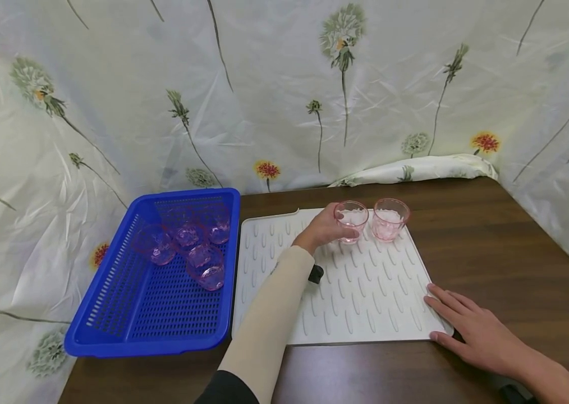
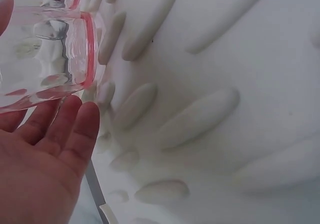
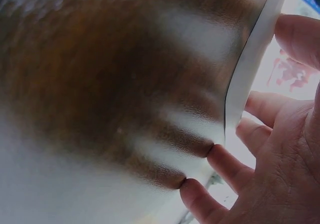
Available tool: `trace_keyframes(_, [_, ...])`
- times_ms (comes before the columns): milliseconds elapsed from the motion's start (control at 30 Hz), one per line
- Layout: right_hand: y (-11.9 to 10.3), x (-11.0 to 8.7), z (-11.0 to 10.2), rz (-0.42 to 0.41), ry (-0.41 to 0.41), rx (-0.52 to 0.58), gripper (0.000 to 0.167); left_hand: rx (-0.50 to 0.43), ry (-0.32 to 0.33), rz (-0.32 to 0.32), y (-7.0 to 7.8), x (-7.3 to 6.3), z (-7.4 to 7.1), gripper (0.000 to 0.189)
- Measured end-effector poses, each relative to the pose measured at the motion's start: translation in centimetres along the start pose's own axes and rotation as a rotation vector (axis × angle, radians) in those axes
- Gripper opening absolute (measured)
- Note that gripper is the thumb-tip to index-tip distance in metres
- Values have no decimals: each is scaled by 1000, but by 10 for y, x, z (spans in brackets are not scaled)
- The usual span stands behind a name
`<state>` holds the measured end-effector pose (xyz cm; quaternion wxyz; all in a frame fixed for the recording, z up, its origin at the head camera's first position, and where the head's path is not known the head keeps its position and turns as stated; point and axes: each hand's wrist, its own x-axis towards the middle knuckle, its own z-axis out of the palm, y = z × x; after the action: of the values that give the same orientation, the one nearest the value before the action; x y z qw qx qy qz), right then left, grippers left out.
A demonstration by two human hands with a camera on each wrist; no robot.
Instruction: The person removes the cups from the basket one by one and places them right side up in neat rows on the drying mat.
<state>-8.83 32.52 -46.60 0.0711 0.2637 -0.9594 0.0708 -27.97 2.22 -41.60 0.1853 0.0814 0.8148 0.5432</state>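
Toward the far side of the white ridged drying mat point(image 1: 365, 320), my left hand point(image 1: 321, 227) holds a clear pink-tinted glass point(image 1: 352, 216), with fingers and thumb around its side. In the left wrist view, the pink rim of that glass point(image 2: 45, 54) sits close over the mat's ridges. Just right of it stands another pink glass point(image 1: 390, 220) near the mat's far right corner. My right hand point(image 1: 481, 334) lies spread at the mat's near right corner, its fingertips point(image 3: 195, 191) touching the table and the mat's edge.
A blue slotted plastic basket point(image 1: 150, 349) stands left of the mat, with several pink glasses point(image 1: 206, 265) lying in its far part. A brown wooden table point(image 1: 486, 241) carries everything. Flowered fabric point(image 1: 284, 101) hangs behind the table and down its sides.
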Motion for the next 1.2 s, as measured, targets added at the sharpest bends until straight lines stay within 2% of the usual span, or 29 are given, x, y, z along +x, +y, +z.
trace_keyframes(267, [-2,0,-2,4,0,16,71,76,-52,0,4,-1,-10,85])
trace_keyframes(433, [-3,1,-1,17,-17,15,71,142,-107,-29,7,-7,-24,94])
trace_keyframes(633, [-2,1,-1,17,-19,10,71,309,-141,-62,19,-20,-55,99])
trace_keyframes(700, [-1,1,-1,16,-21,13,71,397,-181,-93,24,-24,-66,100])
trace_keyframes(767, [0,0,-1,13,-19,19,71,485,-232,-91,30,-30,-77,96])
trace_keyframes(833, [0,0,0,18,-23,15,71,564,-270,-54,35,-37,-86,88])
trace_keyframes(900, [0,0,0,15,-22,20,71,613,-264,17,40,-46,-94,76])
trace_keyframes(1000, [0,1,0,21,-26,19,70,617,-208,136,46,-65,-107,56])
trace_keyframes(1067, [0,1,-1,20,-28,25,70,601,-168,188,48,-81,-116,48])
trace_keyframes(1200, [0,1,-1,21,-32,17,70,566,-111,233,44,-113,-136,41])
